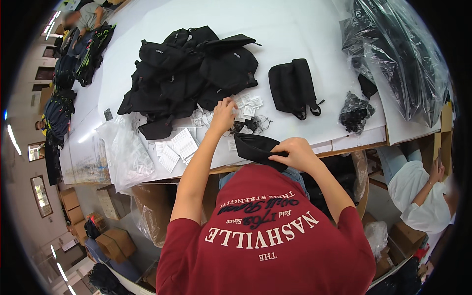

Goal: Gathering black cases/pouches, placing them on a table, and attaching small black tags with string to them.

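My left hand (pixel 224 115) reaches over the near edge of the dark bag pile, at a heap of small white tags (pixel 251 102) with thin black strings (pixel 253 125). Its fingers are curled together, and what they pinch, if anything, is hidden. At the table's front edge my right hand (pixel 295 153) grips a black fabric bag (pixel 255 147) by its right side, thumb on top. That bag's far edge tilts up toward the tags. Beyond the left hand lies a large pile of black bags (pixel 182 73), several with a small white mark.
One black bag (pixel 292 88) lies alone right of the pile. Printed white sheets (pixel 184 143) and a clear plastic bag (pixel 127 150) lie left. A tied bag of black bits (pixel 355 112) and a large plastic-wrapped bundle (pixel 393 54) are right. Other people stand at right and far left.
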A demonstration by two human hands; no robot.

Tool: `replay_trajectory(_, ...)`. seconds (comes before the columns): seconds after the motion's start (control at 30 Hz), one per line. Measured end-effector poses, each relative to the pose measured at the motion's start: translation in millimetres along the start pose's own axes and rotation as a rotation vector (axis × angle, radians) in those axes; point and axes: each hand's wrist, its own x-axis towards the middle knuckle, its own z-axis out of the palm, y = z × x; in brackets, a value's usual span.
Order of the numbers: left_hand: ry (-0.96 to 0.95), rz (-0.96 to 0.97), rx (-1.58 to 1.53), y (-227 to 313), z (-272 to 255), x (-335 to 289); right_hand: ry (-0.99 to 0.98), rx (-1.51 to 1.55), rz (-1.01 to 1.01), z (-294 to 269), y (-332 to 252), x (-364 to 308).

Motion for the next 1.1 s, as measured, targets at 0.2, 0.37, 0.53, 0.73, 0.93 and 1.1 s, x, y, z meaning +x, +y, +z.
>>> replay_trajectory(0.2,0.032,-0.077,-0.029,-9.4,-4.7,-15.9,-0.053,-0.035,-0.044,3.0,-7.3,8.5)
replay_trajectory(0.37,0.005,-0.021,0.016,1.4,-10.6,-18.0,-0.061,-0.064,-0.04,6.1,-11.9,5.4)
replay_trajectory(0.53,0.02,-0.176,-0.009,2.9,-17.8,-20.5,-0.054,-0.114,-0.032,10.4,-18.9,4.7)
replay_trajectory(0.73,0.012,-0.148,-0.693,86.5,-89.2,-17.3,0.054,-0.127,-0.018,13.6,-19.6,4.6)
replay_trajectory(0.93,0.239,-0.041,-0.208,110.3,-106.8,-65.6,0.255,-0.1,-0.039,10.9,-40.3,19.8)
replay_trajectory(1.1,0.286,-0.523,-1.59,96.6,-72.0,-101.6,0.366,0.037,-0.147,15.7,-67.6,32.6)
